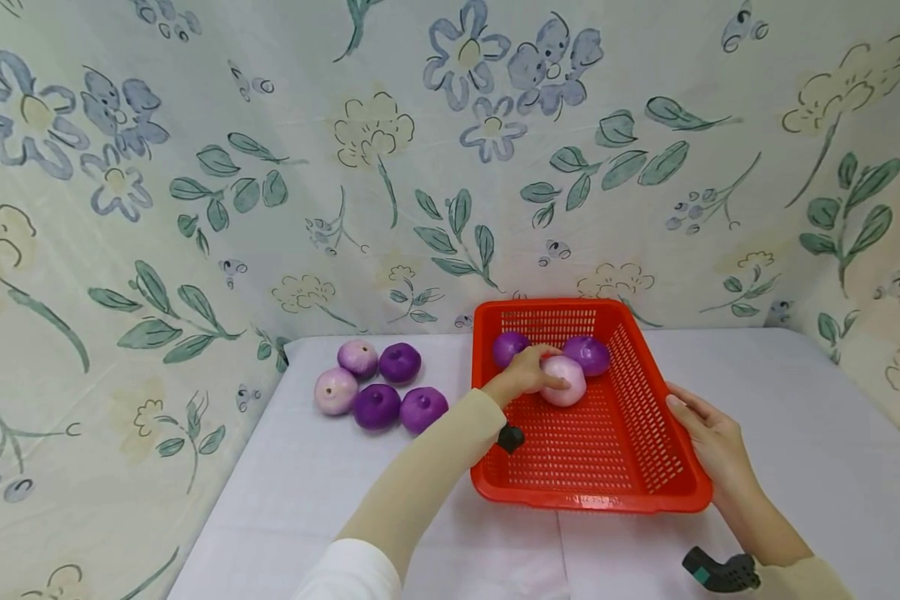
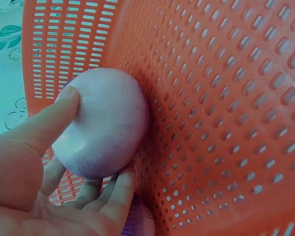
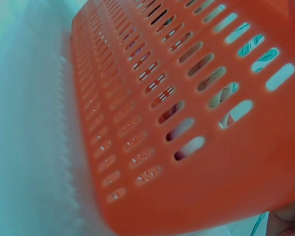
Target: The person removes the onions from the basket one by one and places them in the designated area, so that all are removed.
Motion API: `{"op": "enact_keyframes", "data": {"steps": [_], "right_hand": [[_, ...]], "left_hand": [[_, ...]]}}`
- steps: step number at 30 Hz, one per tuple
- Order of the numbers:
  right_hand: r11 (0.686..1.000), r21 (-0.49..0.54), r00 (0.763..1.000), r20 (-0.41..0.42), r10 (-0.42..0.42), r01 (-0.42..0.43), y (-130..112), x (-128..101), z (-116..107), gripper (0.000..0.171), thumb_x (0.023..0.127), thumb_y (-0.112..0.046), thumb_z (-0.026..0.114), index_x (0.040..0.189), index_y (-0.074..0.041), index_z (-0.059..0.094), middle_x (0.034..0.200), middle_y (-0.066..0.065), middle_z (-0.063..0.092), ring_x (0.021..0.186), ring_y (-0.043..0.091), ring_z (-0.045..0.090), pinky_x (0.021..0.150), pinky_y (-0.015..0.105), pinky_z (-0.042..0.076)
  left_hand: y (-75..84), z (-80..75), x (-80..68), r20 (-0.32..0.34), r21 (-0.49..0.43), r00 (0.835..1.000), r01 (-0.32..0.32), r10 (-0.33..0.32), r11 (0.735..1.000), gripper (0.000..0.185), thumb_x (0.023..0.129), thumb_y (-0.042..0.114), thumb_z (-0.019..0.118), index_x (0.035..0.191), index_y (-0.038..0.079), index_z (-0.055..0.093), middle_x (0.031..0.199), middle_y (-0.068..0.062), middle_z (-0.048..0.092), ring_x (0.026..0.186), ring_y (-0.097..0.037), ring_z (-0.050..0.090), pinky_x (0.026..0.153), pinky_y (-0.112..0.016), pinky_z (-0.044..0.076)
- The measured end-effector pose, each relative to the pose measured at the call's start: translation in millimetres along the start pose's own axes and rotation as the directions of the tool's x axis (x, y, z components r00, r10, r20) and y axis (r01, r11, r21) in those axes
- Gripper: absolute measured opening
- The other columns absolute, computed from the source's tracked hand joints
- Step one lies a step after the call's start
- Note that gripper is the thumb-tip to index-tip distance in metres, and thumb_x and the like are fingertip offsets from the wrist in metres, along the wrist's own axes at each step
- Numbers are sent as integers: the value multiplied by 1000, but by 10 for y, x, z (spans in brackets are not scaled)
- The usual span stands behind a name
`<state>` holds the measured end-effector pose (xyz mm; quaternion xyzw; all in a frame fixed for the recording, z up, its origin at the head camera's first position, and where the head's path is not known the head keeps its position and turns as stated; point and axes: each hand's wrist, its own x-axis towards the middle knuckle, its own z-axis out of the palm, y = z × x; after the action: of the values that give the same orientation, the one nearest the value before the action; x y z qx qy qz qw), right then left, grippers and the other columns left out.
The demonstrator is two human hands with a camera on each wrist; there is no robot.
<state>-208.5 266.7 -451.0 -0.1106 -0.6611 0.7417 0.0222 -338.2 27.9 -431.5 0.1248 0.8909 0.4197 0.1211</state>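
Note:
A red slotted basket (image 1: 592,502) stands on the white table (image 1: 322,492). My left hand (image 1: 546,377) reaches into it and grips a pale pink onion (image 1: 568,383) low against the basket's floor. In the left wrist view the thumb (image 2: 59,110) lies on top of that onion (image 2: 105,123) and the fingers (image 2: 115,191) curl beneath it, against the basket wall (image 2: 226,98). Two purple onions (image 1: 508,346) (image 1: 588,354) lie at the basket's far end. My right hand (image 1: 708,433) rests with straight fingers along the basket's right outer wall (image 3: 152,123).
Several onions, pale and purple, lie in a cluster (image 1: 378,387) on the table left of the basket. A flowered cloth (image 1: 450,167) closes off the back and both sides. Bare table shows to the right of the basket (image 1: 817,433) and in front of it.

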Motion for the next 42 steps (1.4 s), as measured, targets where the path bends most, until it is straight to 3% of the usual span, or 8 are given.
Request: {"op": "enact_keyframes", "data": {"steps": [7,15,22,34,42], "right_hand": [[1000,-16,1000,2,3,-3,8,-4,-8,72,96,-39,65,154,-7,37,97,-21,67,84,4,67,70,24,58],[1000,14,1000,13,-11,11,18,-5,-7,66,96,-36,66,152,-9,42,98,-19,69,83,4,67,70,24,58],[1000,0,1000,3,3,-3,5,-7,14,72,96,-38,66,154,-7,37,98,-21,68,84,3,67,71,23,58],[1000,-4,1000,3,-2,2,-1,-16,3,72,96,-39,65,154,-6,37,97,-22,67,84,2,66,71,22,58],[1000,-1,1000,-8,11,-11,-11,-9,0,74,95,-40,66,154,-7,36,96,-23,67,84,2,66,71,22,58]], "left_hand": [[27,-7,-15,18,15,1000,8,-9,1000,56,84,20,83,135,14,62,132,-6,60,112,-21,55,98,-34,49],[66,-58,-44,7,0,1000,-5,5,1000,38,86,17,80,123,10,70,120,-9,67,112,-23,60,91,-28,52],[75,-42,-59,64,4,998,-7,7,1000,46,85,20,81,129,13,67,130,-10,63,120,-24,56,97,-31,50],[53,-1,-39,108,46,994,16,-21,999,55,86,25,81,137,16,61,132,-8,58,110,-18,55,95,-28,49],[80,-18,-27,121,45,993,-13,8,999,52,87,22,80,135,12,62,134,-7,58,111,-17,54,96,-27,49]]}}
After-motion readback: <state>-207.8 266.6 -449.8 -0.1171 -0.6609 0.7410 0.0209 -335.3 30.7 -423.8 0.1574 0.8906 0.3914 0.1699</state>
